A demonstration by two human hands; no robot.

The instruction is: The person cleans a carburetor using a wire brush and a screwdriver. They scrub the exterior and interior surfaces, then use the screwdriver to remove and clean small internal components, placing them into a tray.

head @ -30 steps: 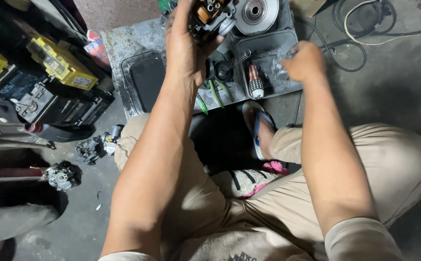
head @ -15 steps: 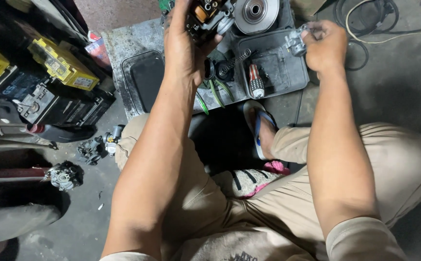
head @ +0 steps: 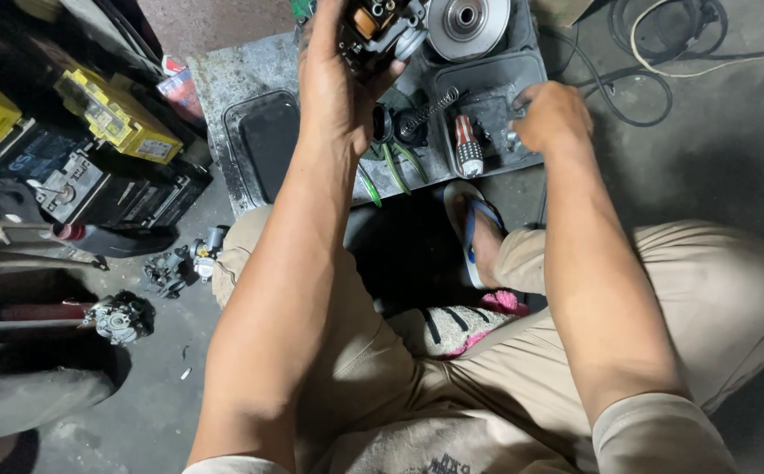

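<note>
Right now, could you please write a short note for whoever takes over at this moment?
Left hand: raised over the tray, closed in a grip on a small engine part with an orange piece.
Right hand: down in the tray, fingers on small metal parts; what it grips cannot be told.
Things: a round metal disc lies at the tray's top, a spring and a red-striped screwdriver handle to the left of the right hand, green pliers beside the tray.
Done: the engine part is lifted and held.
Left: cannot be judged from this view.
</note>
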